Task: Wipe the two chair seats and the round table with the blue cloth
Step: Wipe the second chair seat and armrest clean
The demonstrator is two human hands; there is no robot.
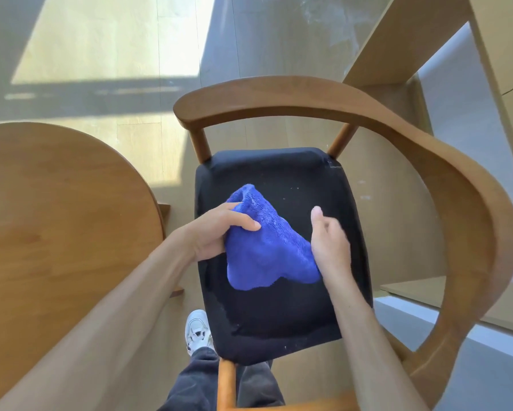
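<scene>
We are standing beside the round table [56, 203], chair arm [427, 161] curving around; left hand [216, 232] gripping the blue cloth [267, 247] over the seat [279, 315], right hand [329, 241] holding its edge, grip unclear.

The blue cloth [264, 247] hides the right hand's [329, 244] fingers.
</scene>
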